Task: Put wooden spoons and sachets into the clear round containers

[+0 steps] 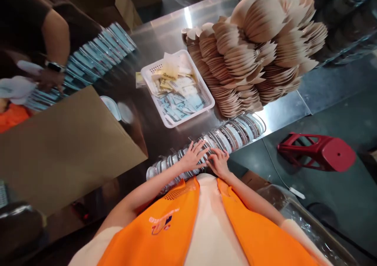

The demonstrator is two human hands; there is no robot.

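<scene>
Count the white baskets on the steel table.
1: the white basket of sachets sits mid-table, between the fanned beige pieces and the brown sheet. Others may be hidden.

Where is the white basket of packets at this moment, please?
In the head view, the white basket sits mid-table on the steel table, left of the fanned paper stacks and beyond the row of clear lids.

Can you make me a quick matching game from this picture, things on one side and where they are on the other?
Things:
1. white basket
2. red stool
3. row of lids
4. brown fans

Places:
A. on the floor
B. under both hands
C. middle of the table, full of sachets
D. piled at the table's far end

Pairs: 1-C, 2-A, 3-B, 4-D
</scene>
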